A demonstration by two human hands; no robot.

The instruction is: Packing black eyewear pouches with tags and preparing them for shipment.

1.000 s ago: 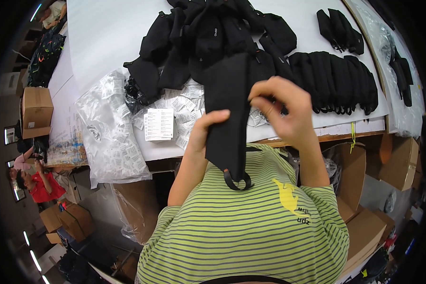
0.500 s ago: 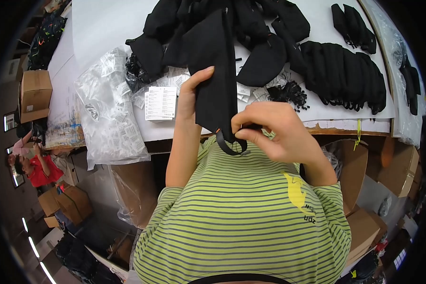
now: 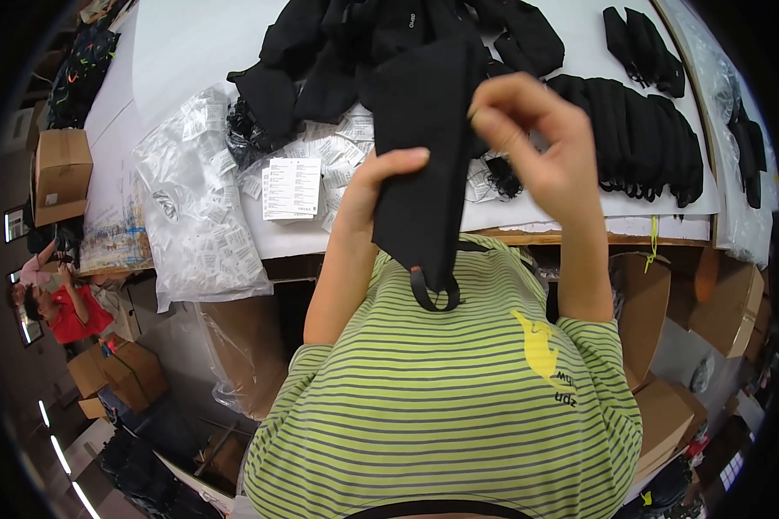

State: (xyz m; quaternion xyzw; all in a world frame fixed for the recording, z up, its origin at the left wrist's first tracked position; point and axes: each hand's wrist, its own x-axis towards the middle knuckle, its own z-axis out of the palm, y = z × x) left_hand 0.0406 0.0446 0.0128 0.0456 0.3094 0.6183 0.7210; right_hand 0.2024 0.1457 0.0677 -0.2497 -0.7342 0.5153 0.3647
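My left hand grips a long black fabric pouch by its side, thumb on top and the other fingers hidden beneath. A black strap loop hangs from the pouch's near end, with a small orange tag beside it. At the pouch's upper right edge, my right hand has its thumb and forefinger pinched together. What lies between those fingertips is too small to make out. Beyond the pouch lies a heap of similar black pouches.
Left on the white table are a clear plastic bag of labels, a stack of printed white cards and loose labels. A row of black pouches lies at right. Cardboard boxes stand below the table, and people are off left.
My right hand has moved from the pouch's near end up along its right edge to the far part. The pouch has shifted slightly right and nearer, still in my left hand.
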